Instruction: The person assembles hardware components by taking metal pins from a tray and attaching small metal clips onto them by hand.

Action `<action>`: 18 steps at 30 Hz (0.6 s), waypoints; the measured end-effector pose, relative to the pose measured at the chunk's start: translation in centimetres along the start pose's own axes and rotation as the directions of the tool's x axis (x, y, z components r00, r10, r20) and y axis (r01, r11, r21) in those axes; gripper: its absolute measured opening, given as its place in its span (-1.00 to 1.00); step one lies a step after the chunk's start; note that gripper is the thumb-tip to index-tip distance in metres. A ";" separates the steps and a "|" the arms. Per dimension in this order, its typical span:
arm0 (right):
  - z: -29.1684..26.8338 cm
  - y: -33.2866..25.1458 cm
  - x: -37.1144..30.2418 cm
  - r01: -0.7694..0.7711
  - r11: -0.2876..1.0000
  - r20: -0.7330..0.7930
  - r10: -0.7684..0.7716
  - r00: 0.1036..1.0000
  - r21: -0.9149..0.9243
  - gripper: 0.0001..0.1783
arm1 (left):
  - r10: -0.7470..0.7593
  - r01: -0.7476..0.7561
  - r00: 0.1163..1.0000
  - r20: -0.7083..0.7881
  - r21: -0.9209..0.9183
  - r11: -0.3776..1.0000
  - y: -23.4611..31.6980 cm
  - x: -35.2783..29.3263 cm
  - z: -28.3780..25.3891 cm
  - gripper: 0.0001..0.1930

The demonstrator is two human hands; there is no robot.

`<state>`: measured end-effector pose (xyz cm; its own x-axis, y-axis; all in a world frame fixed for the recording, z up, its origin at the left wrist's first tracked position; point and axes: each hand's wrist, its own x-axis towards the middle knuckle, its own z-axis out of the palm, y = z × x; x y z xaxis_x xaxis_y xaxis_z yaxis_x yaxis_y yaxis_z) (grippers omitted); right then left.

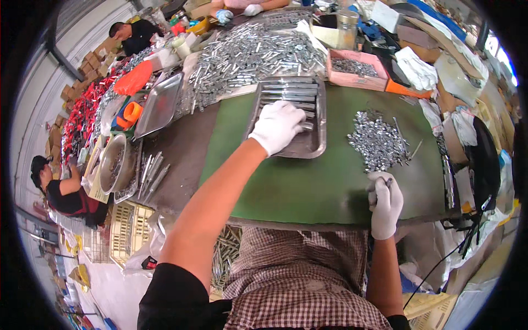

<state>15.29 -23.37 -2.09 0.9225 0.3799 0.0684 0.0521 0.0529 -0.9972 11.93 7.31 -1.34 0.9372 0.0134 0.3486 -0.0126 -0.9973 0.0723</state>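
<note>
My left hand (278,125), in a white glove, reaches over a metal tray (320,144) with its fingers curled on a silver metal tube (306,126). Several similar tubes (291,92) lie side by side in the tray's far part, some of them hidden under the hand. My right hand (386,203), gloved too, is closed above the green mat (280,203) near its front edge. A small dark tip shows at its fingers; the rest of what it holds is hidden. Just beyond that hand lies a heap of small shiny metal parts (377,140).
A large heap of metal pieces (247,58) covers the far table. A pink bin (357,81) of small parts stands far right. At left are another metal tray (159,104), a metal bowl (116,164) and loose tubes (151,176). Co-workers sit left and opposite.
</note>
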 end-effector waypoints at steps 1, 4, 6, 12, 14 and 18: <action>-0.1 -0.3 -0.2 0.001 1.000 -0.016 -0.001 1.000 -0.003 -0.77 | 0.025 -0.026 1.000 -0.017 -0.021 0.999 0.2 -0.1 -0.5 -0.83; -1.2 -0.5 -0.8 -0.086 0.996 0.101 0.084 0.991 0.007 -0.67 | 0.102 -0.103 0.995 -0.015 -0.154 0.983 3.9 -0.7 -2.8 -0.82; -0.7 -1.1 -1.3 -0.147 0.989 0.069 0.148 0.987 -0.016 -0.65 | 0.161 -0.142 0.984 0.072 -0.217 0.966 7.0 -1.2 -4.3 -0.80; -0.6 -2.4 -0.9 -0.289 0.957 0.169 0.282 0.945 0.020 -0.63 | 0.281 -0.235 0.948 0.146 -0.271 0.933 12.9 -2.8 -4.0 -0.73; -0.8 -2.6 -1.0 -0.318 0.948 0.182 0.317 0.931 -0.023 -0.65 | 0.251 -0.209 0.962 0.105 -0.305 0.929 12.7 -3.6 -4.2 -0.70; -1.2 -1.7 -0.8 -0.184 0.935 0.184 0.247 0.952 -0.302 -0.71 | 0.231 -0.191 0.970 0.079 -0.341 0.920 12.9 -4.4 -3.5 -0.65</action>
<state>14.89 -24.91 -0.52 0.8203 0.5443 -0.1754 -0.0056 -0.2991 -0.9542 6.38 -5.36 1.35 0.9337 -0.2227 0.2805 -0.3095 -0.8958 0.3189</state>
